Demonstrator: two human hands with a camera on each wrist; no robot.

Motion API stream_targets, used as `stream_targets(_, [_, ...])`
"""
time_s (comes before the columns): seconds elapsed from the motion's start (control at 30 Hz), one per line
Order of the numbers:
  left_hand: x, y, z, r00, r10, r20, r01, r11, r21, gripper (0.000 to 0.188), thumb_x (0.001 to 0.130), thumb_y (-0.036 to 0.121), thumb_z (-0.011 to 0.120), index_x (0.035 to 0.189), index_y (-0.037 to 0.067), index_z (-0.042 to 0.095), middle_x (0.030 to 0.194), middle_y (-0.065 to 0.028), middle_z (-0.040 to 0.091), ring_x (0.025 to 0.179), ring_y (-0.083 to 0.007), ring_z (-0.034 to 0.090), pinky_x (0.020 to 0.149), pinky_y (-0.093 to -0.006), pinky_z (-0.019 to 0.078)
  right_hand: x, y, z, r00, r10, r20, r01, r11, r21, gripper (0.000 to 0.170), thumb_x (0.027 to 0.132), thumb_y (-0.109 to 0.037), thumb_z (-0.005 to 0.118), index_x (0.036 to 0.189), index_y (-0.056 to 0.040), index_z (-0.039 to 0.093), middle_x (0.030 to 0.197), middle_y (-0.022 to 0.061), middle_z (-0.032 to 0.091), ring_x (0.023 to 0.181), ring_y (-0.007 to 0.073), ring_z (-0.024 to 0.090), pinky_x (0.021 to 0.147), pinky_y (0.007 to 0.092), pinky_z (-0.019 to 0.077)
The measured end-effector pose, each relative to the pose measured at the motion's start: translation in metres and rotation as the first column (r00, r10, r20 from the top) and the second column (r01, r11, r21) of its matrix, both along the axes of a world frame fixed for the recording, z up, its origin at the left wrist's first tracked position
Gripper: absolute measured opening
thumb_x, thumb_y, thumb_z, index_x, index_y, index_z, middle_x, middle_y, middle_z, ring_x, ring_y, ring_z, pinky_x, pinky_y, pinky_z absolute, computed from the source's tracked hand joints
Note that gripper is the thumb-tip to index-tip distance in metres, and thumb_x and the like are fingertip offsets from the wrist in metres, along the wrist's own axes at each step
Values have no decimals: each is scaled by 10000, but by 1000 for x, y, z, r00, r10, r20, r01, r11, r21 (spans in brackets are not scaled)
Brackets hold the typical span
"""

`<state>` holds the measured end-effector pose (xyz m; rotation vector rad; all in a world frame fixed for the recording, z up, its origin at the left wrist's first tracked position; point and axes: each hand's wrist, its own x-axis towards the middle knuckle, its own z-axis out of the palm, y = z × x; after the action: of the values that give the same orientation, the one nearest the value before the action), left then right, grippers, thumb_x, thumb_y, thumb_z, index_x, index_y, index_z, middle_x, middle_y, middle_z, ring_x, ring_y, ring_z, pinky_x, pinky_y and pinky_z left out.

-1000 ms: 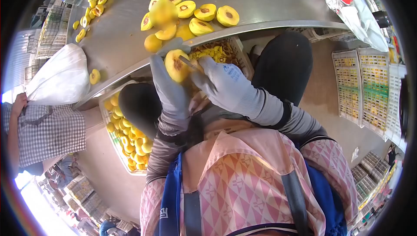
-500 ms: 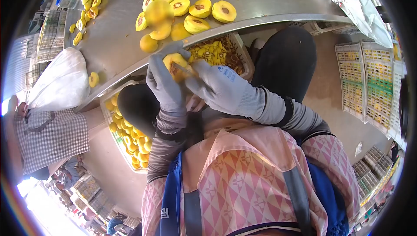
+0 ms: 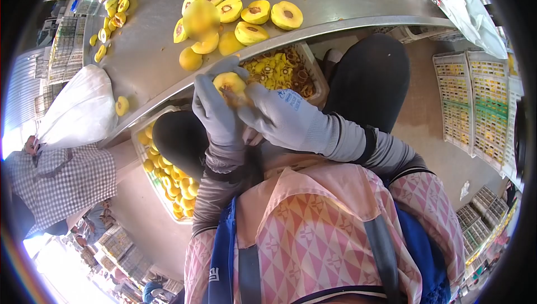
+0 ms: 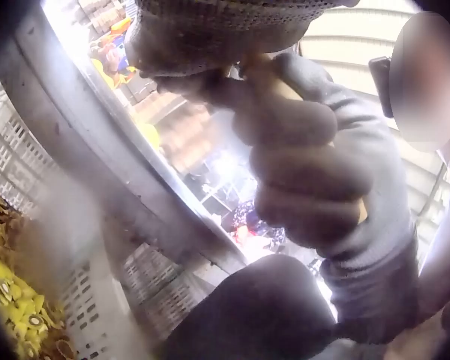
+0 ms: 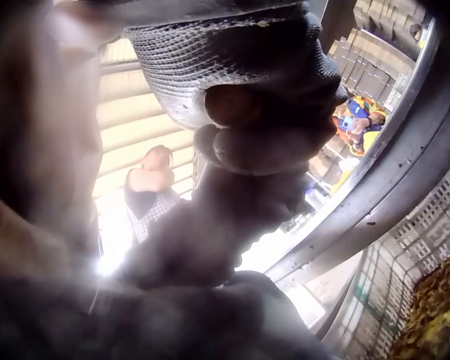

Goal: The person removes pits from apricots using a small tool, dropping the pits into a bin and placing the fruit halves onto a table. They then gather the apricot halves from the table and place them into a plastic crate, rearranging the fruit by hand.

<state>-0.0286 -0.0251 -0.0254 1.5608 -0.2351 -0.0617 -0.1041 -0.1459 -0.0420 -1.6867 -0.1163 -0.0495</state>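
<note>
In the head view, the gloved left hand (image 3: 217,112) holds a yellow peach half (image 3: 228,82), its cut face showing with a brown centre. Against the fruit's right side, the gloved right hand (image 3: 288,120) has its fingers curled round a small tool that is mostly hidden and blurred. The left wrist view shows the right hand's curled fingers (image 4: 307,169) from below, dark and close. Both hands are above the lap, at the metal table's edge (image 3: 168,92). Several peach halves (image 3: 255,12) lie on the table just beyond them.
Below the edge sits a crate (image 3: 318,74) of pits and scraps; a crate of yellow halves (image 3: 178,183) stands left of the knees. A white bag (image 3: 78,105) hangs at left beside another person (image 3: 67,186). Stacked crates (image 3: 472,105) stand at right, near a plastic bag (image 3: 470,18).
The peach half has tilted in the left hand, and the right hand has moved in closer to it. The tool, plainer in view earlier, is now mostly hidden. The person at left has shifted.
</note>
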Motion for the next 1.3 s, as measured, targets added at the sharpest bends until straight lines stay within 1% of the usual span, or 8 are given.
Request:
stream_targets(0.4, [-4,-12,1,998,6,62,-8,999,34,431,1085,267,437,1115,-86,682,910,-105,720,836,-147,658,780,-267,524,4,-4,-9,998,-63,-28,66,994,93,242,1002,-264,578,954,-27,571,787,197,654,678,381,658,574,461,496])
stream_targets(0.53, [-3,-19,-6,993,-83,88,86,996,-30,423,1082,257,439,1097,-87,685,900,-107,719,815,-149,658,760,-273,534,7,-28,35,767,314,-559,91,810,580,338,1035,-339,525,997,-14,608,713,92,643,576,245,671,501,402,487])
stream_targets(0.77, [6,-13,-18,980,-129,-153,119,990,-75,429,1086,315,463,1084,-58,675,884,-100,722,789,-174,678,757,-307,558,3,-51,13,700,576,-422,-11,600,800,347,1044,-402,537,1017,-69,630,574,-45,422,429,60,354,403,232,261])
stream_targets(1.0, [-5,37,25,937,-40,-348,-11,990,-141,491,1052,442,486,1124,-13,656,939,-104,727,789,-197,654,720,-325,532,2,-42,11,865,168,-473,-36,960,276,405,1026,-362,586,1246,-24,619,681,10,578,562,110,524,524,269,411])
stream_targets(1.07, [-13,86,32,874,78,479,-371,742,558,273,981,232,590,1115,5,659,982,-87,718,802,-174,657,713,-309,536,0,-37,-7,939,100,-329,-127,990,-63,423,1021,-345,582,1292,-20,590,729,96,618,641,188,594,605,320,461])
stream_targets(1.13, [-20,123,48,691,-56,721,-512,666,543,269,854,34,666,1123,31,663,1002,-80,718,813,-164,661,714,-297,538,0,-34,-1,916,41,-399,-205,902,-379,384,1001,-311,599,1267,-35,583,805,224,636,748,325,663,672,409,497])
stream_targets(1.2, [-22,216,12,897,443,-10,-441,895,67,261,1019,189,513,1060,8,697,998,-80,723,895,-154,667,790,-306,541,-4,-36,-18,990,54,-130,-116,830,-545,346,991,-313,615,1199,-37,595,786,227,638,741,343,666,663,417,498])
stream_targets(1.3, [-38,302,-10,743,669,-20,-603,682,414,369,1053,268,461,1080,-2,711,908,-61,700,797,-133,616,740,-283,517,-4,-33,-21,985,68,-158,-146,818,-557,308,981,-315,632,1116,-39,601,769,224,641,736,376,660,655,438,497])
